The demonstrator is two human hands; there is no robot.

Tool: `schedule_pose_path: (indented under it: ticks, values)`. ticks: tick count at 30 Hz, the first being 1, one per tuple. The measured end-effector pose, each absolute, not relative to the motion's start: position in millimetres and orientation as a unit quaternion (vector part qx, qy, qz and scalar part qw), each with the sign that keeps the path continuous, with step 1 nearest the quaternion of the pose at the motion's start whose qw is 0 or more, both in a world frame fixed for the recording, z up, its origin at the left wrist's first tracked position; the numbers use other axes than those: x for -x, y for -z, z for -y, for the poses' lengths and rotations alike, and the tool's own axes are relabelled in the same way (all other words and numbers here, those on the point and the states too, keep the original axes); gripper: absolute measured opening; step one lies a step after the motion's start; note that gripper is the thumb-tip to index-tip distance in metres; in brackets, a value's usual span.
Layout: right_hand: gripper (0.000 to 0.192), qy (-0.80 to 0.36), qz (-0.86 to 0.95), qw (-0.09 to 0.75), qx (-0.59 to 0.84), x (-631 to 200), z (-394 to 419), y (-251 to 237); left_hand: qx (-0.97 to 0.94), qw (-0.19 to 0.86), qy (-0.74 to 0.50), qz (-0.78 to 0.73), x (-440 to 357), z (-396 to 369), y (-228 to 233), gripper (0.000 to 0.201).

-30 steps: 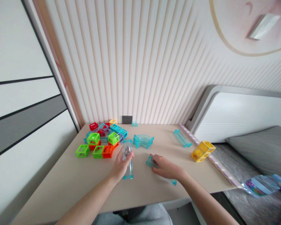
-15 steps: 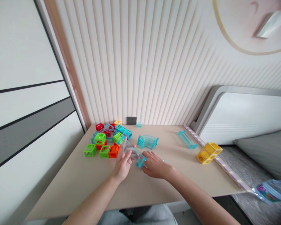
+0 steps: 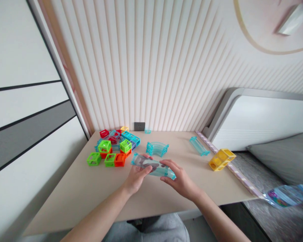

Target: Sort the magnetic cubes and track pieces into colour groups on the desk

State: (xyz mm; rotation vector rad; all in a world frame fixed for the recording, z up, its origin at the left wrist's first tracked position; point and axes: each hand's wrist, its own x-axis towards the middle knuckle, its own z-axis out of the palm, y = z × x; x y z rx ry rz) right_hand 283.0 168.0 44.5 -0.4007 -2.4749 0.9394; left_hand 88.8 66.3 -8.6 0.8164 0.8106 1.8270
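A long clear-blue plastic track piece (image 3: pixel 158 170) is raised over the table between my hands, tilted down to the right. My left hand (image 3: pixel 138 174) grips its left part, thumb on top and fingers behind. My right hand (image 3: pixel 179 179) is curved round its right end, with the fingertips above and the thumb below. At that end a short clear-blue section (image 3: pixel 170 173) shows; whether it is a separate piece I cannot tell. Just behind the held piece lie curved blue track pieces (image 3: pixel 157 149), nested together.
Colourful open-sided cubes, among them a green cube (image 3: pixel 94 159) and an orange cube (image 3: pixel 120 160), are grouped at the left. Toward the right lie a straight blue track (image 3: pixel 199 146) and yellow cubes (image 3: pixel 221 159) by the striped table edge. A plastic bottle (image 3: pixel 285 196) rests beyond.
The held track piece has swung from steeply slanted to nearly level. My right hand has opened from a closer grasp to a wider curve round its end. The view has shifted slightly.
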Motion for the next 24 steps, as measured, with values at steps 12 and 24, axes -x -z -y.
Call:
schedule_pose_path:
  ticks: [12,24]
  values:
    - [0.047,-0.469,0.797,0.297,0.236,-312,-210,17,-0.604,0.161,-0.535,-0.568,-45,-67,12,0.05]
    - [0.052,-0.425,0.844,0.237,0.225,-307,-207,20,-0.616,0.191,-0.507,-0.572,-47,-61,14,0.044]
